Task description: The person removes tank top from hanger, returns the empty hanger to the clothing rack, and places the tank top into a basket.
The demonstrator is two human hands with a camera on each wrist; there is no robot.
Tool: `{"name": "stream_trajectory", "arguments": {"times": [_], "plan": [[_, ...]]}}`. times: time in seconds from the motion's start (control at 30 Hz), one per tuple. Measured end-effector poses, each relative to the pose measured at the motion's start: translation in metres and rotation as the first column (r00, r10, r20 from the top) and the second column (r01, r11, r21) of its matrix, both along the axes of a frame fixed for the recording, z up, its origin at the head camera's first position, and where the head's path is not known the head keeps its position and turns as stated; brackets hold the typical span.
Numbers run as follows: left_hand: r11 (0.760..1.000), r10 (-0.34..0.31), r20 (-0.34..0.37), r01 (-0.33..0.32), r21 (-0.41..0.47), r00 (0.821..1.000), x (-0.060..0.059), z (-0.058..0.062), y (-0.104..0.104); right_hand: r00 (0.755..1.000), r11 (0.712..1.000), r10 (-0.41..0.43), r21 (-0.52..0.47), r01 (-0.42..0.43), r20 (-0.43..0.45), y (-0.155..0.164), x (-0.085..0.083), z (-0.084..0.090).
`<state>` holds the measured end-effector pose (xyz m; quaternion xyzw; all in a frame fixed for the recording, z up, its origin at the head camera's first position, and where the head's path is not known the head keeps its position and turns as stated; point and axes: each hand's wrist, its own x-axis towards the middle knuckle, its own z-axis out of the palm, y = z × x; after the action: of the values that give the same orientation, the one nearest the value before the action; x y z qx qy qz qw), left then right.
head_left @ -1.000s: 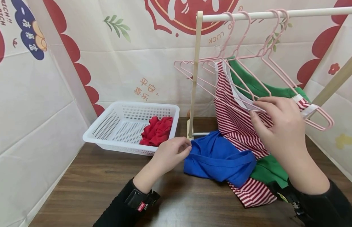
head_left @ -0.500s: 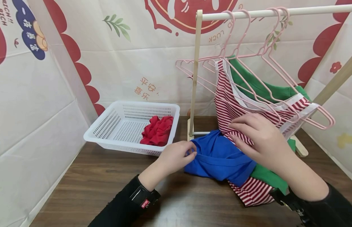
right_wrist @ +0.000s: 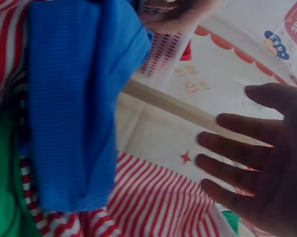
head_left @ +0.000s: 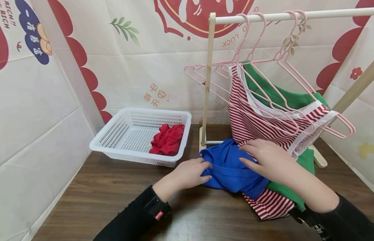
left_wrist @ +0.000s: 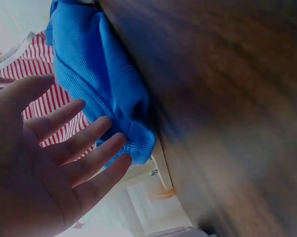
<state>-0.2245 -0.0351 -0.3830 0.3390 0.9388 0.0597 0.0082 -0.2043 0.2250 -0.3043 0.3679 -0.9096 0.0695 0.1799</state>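
A crumpled blue garment (head_left: 232, 172) with a ribbed band lies on the table between my hands. At its left end is my left hand (head_left: 190, 172), fingers spread and nearly straight in the left wrist view. My right hand (head_left: 266, 159) hovers over its right side, fingers extended and apart, gripping nothing in the right wrist view. Behind it a red-and-white striped top (head_left: 250, 117) hangs on a pink hanger, its lower part partly hidden by the blue garment. A green garment (head_left: 280, 87) hangs behind the striped one, and its lower part shows by my right forearm.
A white perforated basket (head_left: 114, 150) at the left holds a crumpled red cloth (head_left: 167, 139). The rack's wooden post (head_left: 207, 83) stands right of the basket. Pink hangers (head_left: 242, 36) hang from the white rail (head_left: 325, 14) above. Printed cloth surrounds the wooden table (head_left: 84, 201).
My right hand has moved down and left from the striped top's neckline to above the blue garment. My left hand has shifted slightly right and down, and its fingers have spread.
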Motion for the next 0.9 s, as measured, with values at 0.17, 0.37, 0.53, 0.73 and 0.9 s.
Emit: {"name": "stream_trajectory", "arguments": {"times": [0.17, 0.37, 0.53, 0.73, 0.9], "plan": [[0.997, -0.033, -0.01, 0.032, -0.069, 0.999, -0.001, -0.005, 0.003, 0.949, 0.985, -0.123, 0.154, 0.081, 0.289, 0.004, -0.005, -0.013], [0.991, -0.085, -0.033, 0.081, -0.109, 0.996, -0.004, -0.008, 0.005, 0.885, 0.968, -0.188, 0.235, 0.093, 0.427, 0.005, -0.009, -0.023], [0.987, -0.112, -0.038, 0.106, -0.124, 0.993, -0.007, -0.01, 0.004, 0.886, 0.969, -0.182, 0.232, 0.086, 0.427, 0.005, -0.009, -0.026], [0.976, -0.131, -0.047, 0.12, -0.181, 0.99, -0.009, -0.01, 0.006, 0.892, 0.972, -0.163, 0.222, 0.072, 0.422, 0.004, -0.007, -0.027], [0.959, -0.153, -0.113, 0.12, -0.255, 0.982, -0.008, -0.009, 0.009, 0.896, 0.976, -0.147, 0.209, 0.062, 0.42, 0.005, -0.004, -0.024]]}}
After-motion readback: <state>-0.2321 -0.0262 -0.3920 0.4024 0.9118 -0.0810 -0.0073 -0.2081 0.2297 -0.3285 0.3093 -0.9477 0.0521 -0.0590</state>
